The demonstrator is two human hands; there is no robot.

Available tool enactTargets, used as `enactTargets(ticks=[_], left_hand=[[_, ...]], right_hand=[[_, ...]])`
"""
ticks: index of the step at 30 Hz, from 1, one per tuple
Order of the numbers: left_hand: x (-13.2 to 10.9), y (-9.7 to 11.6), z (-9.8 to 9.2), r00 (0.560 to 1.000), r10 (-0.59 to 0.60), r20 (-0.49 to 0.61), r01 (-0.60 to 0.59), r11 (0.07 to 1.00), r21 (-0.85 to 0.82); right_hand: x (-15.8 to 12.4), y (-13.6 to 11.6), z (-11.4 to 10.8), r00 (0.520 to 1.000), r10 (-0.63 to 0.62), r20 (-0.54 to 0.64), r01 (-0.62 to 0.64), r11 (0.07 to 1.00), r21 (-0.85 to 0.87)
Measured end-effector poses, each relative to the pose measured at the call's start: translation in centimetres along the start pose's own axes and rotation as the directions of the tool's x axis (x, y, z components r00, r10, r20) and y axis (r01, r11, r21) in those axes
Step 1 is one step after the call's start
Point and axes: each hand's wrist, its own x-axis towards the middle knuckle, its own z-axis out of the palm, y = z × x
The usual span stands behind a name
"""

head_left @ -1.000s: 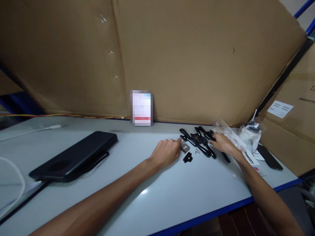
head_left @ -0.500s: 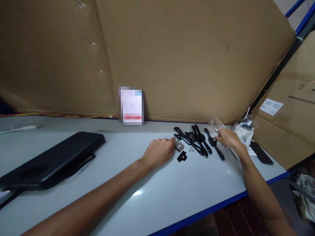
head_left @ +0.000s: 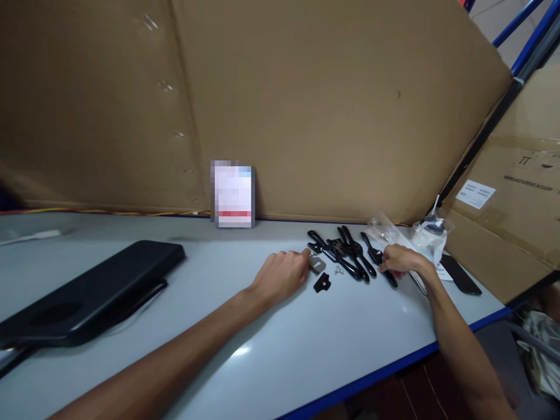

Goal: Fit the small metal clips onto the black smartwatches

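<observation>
My left hand (head_left: 282, 275) rests on the grey table (head_left: 262, 338) with its fingers curled, the fingertips touching a small grey metal plate (head_left: 318, 265). Beside it lie a small black bracket (head_left: 322, 283) and a tiny silver screw (head_left: 338, 269). Several long black handle parts (head_left: 347, 252) lie in a row just beyond. My right hand (head_left: 400, 261) is closed over the rightmost black handle part (head_left: 375, 255), its fingers pinched on the part's near end. A crumpled clear plastic bag (head_left: 391, 233) lies behind that hand.
A large black flat pad (head_left: 87, 291) sits on the left of the table. A blurred white card (head_left: 233, 193) leans on the cardboard wall (head_left: 306, 105). A bagged white item (head_left: 431, 233) and a dark flat piece (head_left: 459, 274) lie at the right, next to a cardboard box (head_left: 511, 216).
My right hand came off the plastic bag and moved down and left onto the rightmost black handle part. My left hand stayed at the metal plate. The camera shifted slightly.
</observation>
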Motion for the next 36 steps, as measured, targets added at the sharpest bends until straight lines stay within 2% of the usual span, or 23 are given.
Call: enactTargets(ticks=[5, 10, 14, 18, 21, 24, 26, 27, 29, 31, 32, 34, 36], left_hand=[[0.0, 0.0, 0.0, 1.0, 0.012, -0.025, -0.013, 0.999, -0.03], [0.0, 0.0, -0.1, 1.0, 0.016, -0.022, -0.017, 0.999, -0.037], [0.0, -0.1, 0.1, 0.999, 0.026, -0.04, -0.028, 0.999, -0.042], [0.0, -0.4, 0.2, 0.995, 0.049, -0.082, -0.053, 0.997, -0.056], [-0.2, -0.4, 0.0, 0.978, 0.162, -0.13, -0.174, 0.98, -0.095], [-0.6, 0.1, 0.0, 0.927, 0.347, -0.142, -0.362, 0.927, -0.1], [-0.8, 0.5, 0.1, 0.915, 0.367, -0.167, -0.387, 0.916, -0.107], [-0.9, 0.7, 0.2, 0.922, 0.339, -0.187, -0.363, 0.925, -0.113], [-0.8, 1.0, 0.3, 0.943, 0.25, -0.22, -0.282, 0.95, -0.13], [-0.8, 1.1, 0.2, 0.959, 0.164, -0.233, -0.199, 0.97, -0.138], [-0.7, 1.1, 0.1, 0.963, 0.129, -0.235, -0.164, 0.977, -0.138], [-0.7, 1.1, -0.2, 0.969, 0.079, -0.236, -0.111, 0.986, -0.127], [-0.8, 1.2, -0.5, 0.973, 0.055, -0.226, -0.08, 0.991, -0.104]], right_hand=[[1.1, 0.5, 0.1, 0.998, -0.065, -0.013, 0.065, 0.995, 0.081], [1.2, 0.3, 0.1, 1.0, -0.027, -0.012, 0.027, 0.998, 0.055], [1.7, 0.5, 0.3, 0.998, -0.01, -0.067, 0.013, 0.998, 0.056], [2.6, 1.5, 0.2, 0.986, -0.052, -0.16, 0.067, 0.994, 0.09], [3.2, 2.1, -0.1, 0.967, -0.032, -0.255, 0.055, 0.995, 0.084], [3.3, 1.6, -0.4, 0.908, -0.019, -0.419, 0.086, 0.986, 0.143], [3.0, 0.4, -0.1, 0.867, -0.018, -0.499, 0.196, 0.931, 0.308], [2.7, -0.6, 0.2, 0.859, -0.025, -0.511, 0.276, 0.864, 0.422], [2.0, -2.9, 1.5, 0.871, -0.089, -0.484, 0.419, 0.651, 0.634], [1.0, -5.5, 3.4, 0.884, -0.174, -0.435, 0.461, 0.483, 0.744], [0.5, -6.7, 4.4, 0.885, -0.205, -0.418, 0.465, 0.43, 0.774], [-0.5, -8.8, 6.4, 0.863, -0.277, -0.423, 0.504, 0.403, 0.764], [-1.3, -10.0, 8.0, 0.812, -0.345, -0.47, 0.583, 0.469, 0.663]])
